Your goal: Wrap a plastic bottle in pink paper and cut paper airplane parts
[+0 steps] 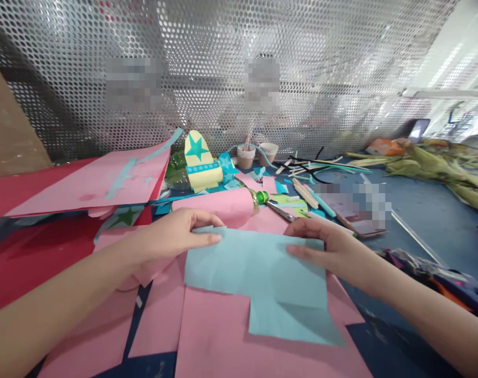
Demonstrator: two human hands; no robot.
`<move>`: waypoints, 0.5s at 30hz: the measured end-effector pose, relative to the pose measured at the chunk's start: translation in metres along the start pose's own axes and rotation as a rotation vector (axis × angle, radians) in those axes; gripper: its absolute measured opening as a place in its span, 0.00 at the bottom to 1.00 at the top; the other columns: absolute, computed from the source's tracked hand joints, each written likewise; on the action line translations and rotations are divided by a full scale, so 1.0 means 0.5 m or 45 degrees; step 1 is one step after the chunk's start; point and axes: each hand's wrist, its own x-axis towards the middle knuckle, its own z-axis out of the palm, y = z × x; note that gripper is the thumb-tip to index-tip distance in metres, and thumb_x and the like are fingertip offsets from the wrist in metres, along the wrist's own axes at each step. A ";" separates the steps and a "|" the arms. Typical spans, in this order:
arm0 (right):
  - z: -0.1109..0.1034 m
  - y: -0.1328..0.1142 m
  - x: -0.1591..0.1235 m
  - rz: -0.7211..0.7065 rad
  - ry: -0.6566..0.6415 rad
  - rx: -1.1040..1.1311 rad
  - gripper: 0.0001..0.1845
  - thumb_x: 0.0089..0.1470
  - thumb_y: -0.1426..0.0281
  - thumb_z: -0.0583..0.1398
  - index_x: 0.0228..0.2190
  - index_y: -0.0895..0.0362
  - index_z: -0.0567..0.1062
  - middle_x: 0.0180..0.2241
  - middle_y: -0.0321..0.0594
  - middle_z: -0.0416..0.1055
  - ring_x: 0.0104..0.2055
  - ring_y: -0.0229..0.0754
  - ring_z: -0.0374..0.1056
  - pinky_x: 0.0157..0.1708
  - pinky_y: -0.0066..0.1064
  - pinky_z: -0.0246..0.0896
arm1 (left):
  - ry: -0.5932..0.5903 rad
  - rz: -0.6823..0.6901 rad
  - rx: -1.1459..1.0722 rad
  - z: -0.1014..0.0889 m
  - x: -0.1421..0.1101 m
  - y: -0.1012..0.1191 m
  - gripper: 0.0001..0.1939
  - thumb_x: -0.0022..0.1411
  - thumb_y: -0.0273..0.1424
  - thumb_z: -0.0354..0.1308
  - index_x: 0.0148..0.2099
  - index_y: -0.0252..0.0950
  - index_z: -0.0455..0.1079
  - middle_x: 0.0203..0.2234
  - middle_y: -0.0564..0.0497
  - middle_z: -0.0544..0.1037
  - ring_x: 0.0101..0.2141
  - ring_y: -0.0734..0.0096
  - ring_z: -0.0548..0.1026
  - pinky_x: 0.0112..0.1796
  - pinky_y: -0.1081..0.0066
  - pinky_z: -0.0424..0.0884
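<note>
A light-blue sheet of paper [258, 268] with an uneven cut edge is held up between both hands. My left hand [191, 228] pinches its upper left corner, thumb in front and fingers behind. At the upper right, my right hand [318, 244] grips the same sheet with the thumb on its near face. Below it lie pink paper sheets [219, 336]. Just beyond the hands rests a bottle wrapped in pink paper [219, 207], its green cap [262, 197] pointing right. Scissors [280, 211] lie beside that cap, partly over pink paper.
Left, pink paper [85, 178] lies over red sheets [18, 257]. Behind stand a yellow-wrapped bottle with a star [201, 168] and two small cups [246, 156]. Glue sticks [305, 193], a phone [351, 212] and corn husks [428, 165] are at right. A perforated metal panel [207, 68] closes the back.
</note>
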 end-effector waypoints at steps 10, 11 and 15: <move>0.016 -0.009 -0.018 -0.120 -0.200 -0.482 0.08 0.51 0.67 0.63 0.36 0.51 0.76 0.36 0.36 0.75 0.37 0.43 0.68 0.37 0.33 0.61 | -0.177 0.065 0.603 0.034 -0.013 0.018 0.09 0.53 0.22 0.55 0.35 0.37 0.72 0.34 0.55 0.80 0.35 0.67 0.76 0.35 0.73 0.66; 0.018 -0.010 -0.020 -0.157 -0.206 -0.509 0.07 0.52 0.69 0.62 0.36 0.51 0.75 0.36 0.36 0.74 0.37 0.42 0.68 0.38 0.33 0.61 | -0.173 0.084 0.646 0.036 -0.011 0.018 0.08 0.53 0.21 0.55 0.35 0.37 0.72 0.34 0.55 0.79 0.35 0.68 0.75 0.35 0.73 0.65; 0.021 -0.012 -0.023 -0.255 -0.243 -0.545 0.08 0.55 0.76 0.57 0.35 0.52 0.74 0.36 0.36 0.73 0.39 0.41 0.68 0.39 0.32 0.60 | -0.200 0.124 0.748 0.040 -0.009 0.009 0.09 0.53 0.20 0.56 0.36 0.36 0.72 0.33 0.54 0.77 0.36 0.67 0.74 0.35 0.73 0.65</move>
